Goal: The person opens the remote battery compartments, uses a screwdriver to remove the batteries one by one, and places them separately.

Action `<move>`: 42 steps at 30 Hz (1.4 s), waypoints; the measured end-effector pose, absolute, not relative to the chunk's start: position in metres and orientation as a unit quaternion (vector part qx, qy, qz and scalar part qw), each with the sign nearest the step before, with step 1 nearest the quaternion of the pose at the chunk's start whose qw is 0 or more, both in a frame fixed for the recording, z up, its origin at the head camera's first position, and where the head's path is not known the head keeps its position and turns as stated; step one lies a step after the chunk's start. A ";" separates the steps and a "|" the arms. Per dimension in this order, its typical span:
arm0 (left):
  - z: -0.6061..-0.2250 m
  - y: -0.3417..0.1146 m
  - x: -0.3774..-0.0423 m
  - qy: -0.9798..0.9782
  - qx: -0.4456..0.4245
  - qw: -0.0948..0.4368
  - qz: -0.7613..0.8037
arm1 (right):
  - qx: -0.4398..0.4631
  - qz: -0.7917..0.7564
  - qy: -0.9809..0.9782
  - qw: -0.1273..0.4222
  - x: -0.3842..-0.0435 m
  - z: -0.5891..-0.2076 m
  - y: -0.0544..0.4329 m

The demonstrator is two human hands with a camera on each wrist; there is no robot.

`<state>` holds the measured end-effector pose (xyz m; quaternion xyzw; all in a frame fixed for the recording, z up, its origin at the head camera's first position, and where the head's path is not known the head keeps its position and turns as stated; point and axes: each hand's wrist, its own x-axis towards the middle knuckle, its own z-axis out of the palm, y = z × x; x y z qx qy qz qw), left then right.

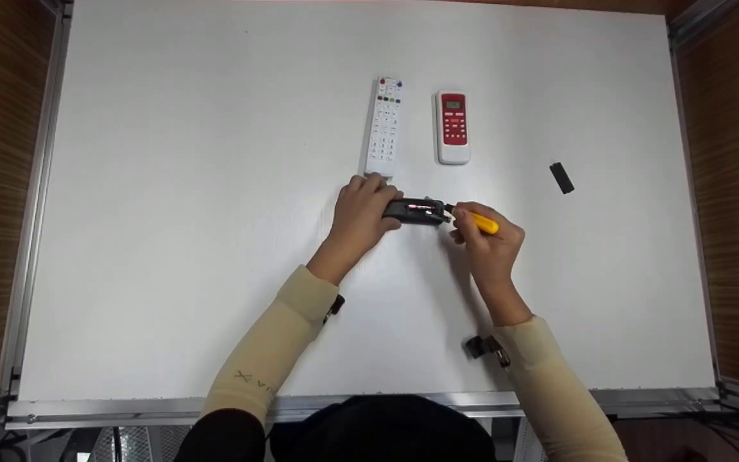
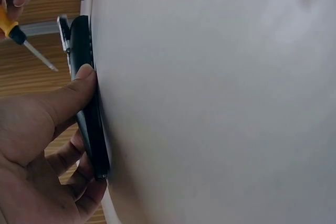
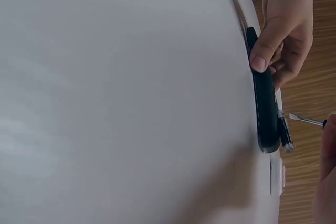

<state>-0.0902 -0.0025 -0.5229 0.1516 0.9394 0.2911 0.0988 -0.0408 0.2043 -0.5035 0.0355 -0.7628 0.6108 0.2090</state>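
Note:
My left hand [image 1: 363,208] grips a black remote control [image 1: 398,210] by one end, its open battery compartment facing up. One battery [image 3: 285,135] stands tilted partly out of the remote's far end; in the left wrist view the same battery [image 2: 64,31] shows above the casing. A second battery lies inside the compartment. In my right hand [image 1: 488,244] is a screwdriver with a yellow handle [image 1: 485,223]. Its flat metal blade [image 3: 305,119] points at the raised battery, with a small gap between them in the right wrist view.
A long white remote control [image 1: 384,128] lies just beyond my left hand. Beside it is a white and red remote [image 1: 453,127] with a small display. A small black rectangular piece [image 1: 562,178] rests on the white table [image 1: 183,160] to the right.

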 end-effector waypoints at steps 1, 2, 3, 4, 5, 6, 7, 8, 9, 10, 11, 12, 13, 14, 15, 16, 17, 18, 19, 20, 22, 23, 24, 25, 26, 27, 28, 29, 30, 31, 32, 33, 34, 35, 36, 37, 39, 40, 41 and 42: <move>-0.523 -0.002 -0.090 0.939 0.151 0.099 0.292 | 0.033 0.614 -0.760 0.210 -0.042 -0.507 0.207; -0.523 -0.002 -0.090 0.939 0.151 0.099 0.293 | 0.030 0.615 -0.759 0.212 -0.043 -0.511 0.210; -0.523 -0.003 -0.091 0.939 0.151 0.100 0.293 | 0.028 0.617 -0.757 0.212 -0.044 -0.515 0.213; -0.523 -0.003 -0.091 0.939 0.151 0.100 0.294 | 0.026 0.617 -0.757 0.212 -0.045 -0.518 0.215; -0.522 -0.003 -0.091 0.939 0.151 0.100 0.293 | 0.025 0.618 -0.756 0.213 -0.045 -0.519 0.216; -0.522 -0.003 -0.091 0.939 0.152 0.100 0.292 | 0.024 0.618 -0.757 0.212 -0.046 -0.520 0.217; -0.522 -0.003 -0.092 0.939 0.152 0.099 0.292 | 0.025 0.618 -0.757 0.211 -0.046 -0.521 0.218; -0.522 -0.003 -0.092 0.940 0.151 0.098 0.290 | 0.027 0.618 -0.758 0.209 -0.046 -0.521 0.219; -0.521 -0.003 -0.092 0.941 0.151 0.098 0.288 | 0.028 0.621 -0.756 0.206 -0.045 -0.521 0.219; -0.521 -0.003 -0.092 0.941 0.151 0.098 0.287 | 0.027 0.629 -0.751 0.201 -0.044 -0.521 0.219; -0.521 -0.003 -0.092 0.941 0.151 0.098 0.287 | 0.024 0.640 -0.743 0.194 -0.041 -0.520 0.219; -0.521 -0.003 -0.092 0.940 0.152 0.098 0.288 | 0.021 0.649 -0.737 0.186 -0.038 -0.519 0.218; -0.521 -0.002 -0.092 0.940 0.153 0.098 0.288 | 0.017 0.658 -0.732 0.177 -0.034 -0.516 0.218; -0.520 -0.002 -0.092 0.940 0.154 0.098 0.288 | 0.012 0.661 -0.732 0.168 -0.031 -0.515 0.218; -0.520 -0.002 -0.092 0.939 0.156 0.096 0.290 | 0.007 0.661 -0.734 0.157 -0.028 -0.512 0.217; -0.520 -0.003 -0.093 0.939 0.156 0.095 0.291 | 0.002 0.658 -0.738 0.147 -0.025 -0.510 0.217; -0.520 -0.003 -0.092 0.939 0.155 0.094 0.291 | -0.001 0.653 -0.745 0.138 -0.024 -0.507 0.217; -0.520 -0.004 -0.092 0.940 0.154 0.092 0.290 | -0.003 0.642 -0.755 0.129 -0.024 -0.504 0.217; -0.520 -0.004 -0.092 0.940 0.152 0.092 0.290 | -0.004 0.633 -0.764 0.122 -0.024 -0.501 0.217; -0.520 -0.005 -0.092 0.940 0.149 0.093 0.292 | -0.002 0.625 -0.772 0.116 -0.025 -0.498 0.216; -0.520 -0.005 -0.091 0.939 0.146 0.095 0.296 | 0.004 0.617 -0.779 0.111 -0.028 -0.491 0.214; -0.519 -0.005 -0.090 0.939 0.146 0.095 0.296 | 0.011 0.613 -0.782 0.111 -0.028 -0.488 0.213; -0.519 -0.005 -0.090 0.938 0.147 0.096 0.298 | 0.018 0.607 -0.786 0.112 -0.029 -0.486 0.212; -0.519 -0.005 -0.090 0.938 0.148 0.097 0.299 | 0.026 0.602 -0.790 0.115 -0.030 -0.484 0.211; -0.519 -0.004 -0.090 0.937 0.149 0.098 0.300 | 0.037 0.594 -0.795 0.118 -0.030 -0.483 0.210; -0.519 -0.003 -0.090 0.938 0.151 0.097 0.298 | 0.044 0.586 -0.800 0.121 -0.031 -0.483 0.209; -0.519 -0.003 -0.090 0.938 0.151 0.097 0.296 | 0.051 0.578 -0.805 0.121 -0.032 -0.483 0.208; -0.519 -0.003 -0.091 0.939 0.151 0.098 0.294 | 0.058 0.570 -0.810 0.121 -0.032 -0.483 0.207; -0.520 -0.003 -0.091 0.939 0.151 0.098 0.294 | 0.061 0.563 -0.816 0.119 -0.032 -0.483 0.206; -0.520 -0.003 -0.091 0.939 0.150 0.099 0.294 | 0.062 0.556 -0.821 0.115 -0.033 -0.483 0.205; -0.521 -0.003 -0.091 0.939 0.150 0.099 0.295 | 0.062 0.552 -0.824 0.112 -0.033 -0.484 0.204; -0.521 -0.003 -0.091 0.939 0.150 0.099 0.295 | 0.061 0.548 -0.827 0.109 -0.033 -0.484 0.203; -0.521 -0.003 -0.090 0.938 0.150 0.100 0.295 | 0.059 0.547 -0.828 0.106 -0.033 -0.484 0.203; -0.521 -0.003 -0.090 0.939 0.150 0.100 0.295 | 0.058 0.545 -0.830 0.103 -0.033 -0.484 0.202; -0.522 -0.003 -0.090 0.939 0.149 0.100 0.294 | 0.057 0.545 -0.831 0.102 -0.033 -0.485 0.202; -0.522 -0.003 -0.090 0.939 0.149 0.100 0.293 | 0.057 0.544 -0.831 0.102 -0.033 -0.485 0.201; -0.522 -0.003 -0.090 0.940 0.149 0.100 0.291 | 0.062 0.543 -0.831 0.104 -0.033 -0.485 0.201; -0.522 -0.003 -0.090 0.940 0.149 0.100 0.290 | 0.064 0.542 -0.832 0.105 -0.033 -0.485 0.201; -0.522 -0.003 -0.090 0.940 0.149 0.100 0.289 | 0.068 0.540 -0.832 0.108 -0.032 -0.485 0.201; -0.522 -0.003 -0.090 0.940 0.149 0.100 0.289 | 0.072 0.538 -0.833 0.110 -0.032 -0.486 0.201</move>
